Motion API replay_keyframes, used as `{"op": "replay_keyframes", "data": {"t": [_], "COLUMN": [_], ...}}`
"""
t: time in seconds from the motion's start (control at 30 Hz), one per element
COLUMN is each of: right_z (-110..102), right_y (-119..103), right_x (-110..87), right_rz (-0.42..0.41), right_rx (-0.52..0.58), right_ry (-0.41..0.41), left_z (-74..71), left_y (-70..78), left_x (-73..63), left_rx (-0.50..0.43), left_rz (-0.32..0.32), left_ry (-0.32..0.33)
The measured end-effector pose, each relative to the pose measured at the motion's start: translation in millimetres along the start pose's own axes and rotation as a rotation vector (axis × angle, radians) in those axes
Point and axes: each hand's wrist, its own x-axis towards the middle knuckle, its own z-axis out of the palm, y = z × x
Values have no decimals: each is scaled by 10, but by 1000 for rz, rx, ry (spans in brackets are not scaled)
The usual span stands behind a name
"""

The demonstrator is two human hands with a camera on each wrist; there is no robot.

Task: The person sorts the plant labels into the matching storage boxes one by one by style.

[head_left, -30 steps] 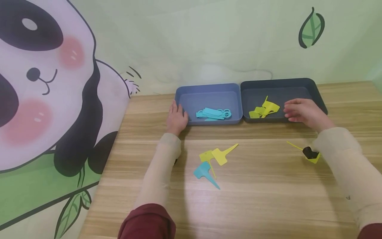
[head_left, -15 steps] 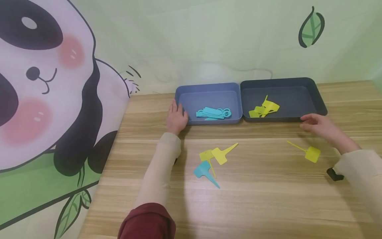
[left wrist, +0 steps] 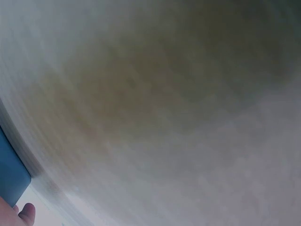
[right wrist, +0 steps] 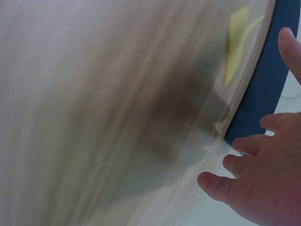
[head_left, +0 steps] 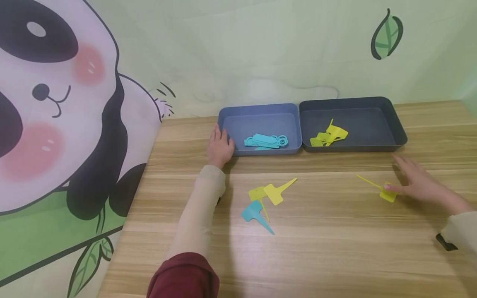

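My left hand (head_left: 220,147) rests against the left side of a blue tray (head_left: 261,152), its fingers lying along the wall. Turquoise plant labels (head_left: 265,141) lie piled in that tray. My right hand (head_left: 421,182) reaches over a single yellow T-shaped plant label (head_left: 388,197) on the table, thumb overlapping its head, fingers extended toward the tray corner. In the right wrist view the fingers are spread and hold nothing, and the yellow label (right wrist: 236,42) shows near the thumb. Several yellow plant labels (head_left: 337,133) lie in the dark tray (head_left: 354,148).
On the wooden table (head_left: 316,248), a yellow label (head_left: 275,194) overlaps another yellow one (head_left: 256,193), with a turquoise label (head_left: 253,210) in front. Both trays stand side by side near the wall, which bears a panda picture (head_left: 89,136).
My right hand has drawn back from over the dark tray, moving right and toward me, down to the single yellow label. My left hand stays at the blue tray.
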Motion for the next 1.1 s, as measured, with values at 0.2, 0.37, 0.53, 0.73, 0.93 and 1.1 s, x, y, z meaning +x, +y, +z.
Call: {"op": "replay_keyframes", "data": {"t": [0.2,0.37,0.53,0.73,0.93,1.1], "right_z": [50,97,124,152,154,156], "right_y": [45,53,37,16,6,4], "right_x": [-120,-163,-163,-147,-106,-64], "right_rz": [53,94,102,48,16,7], "right_rx": [-97,-180,-197,-173,-126,-106], "right_ry": [-61,-82,-48,32,76,93], "left_z": [10,6,6,15,22,24], "left_y": [2,3,2,3,0,-3], "left_x": [4,8,9,6,6,11], "left_rx": [-2,-13,-10,-2,-13,-10], "left_rz": [1,1,-3,-9,-11,-14], "left_ry": [4,5,-6,-7,-3,-5]}}
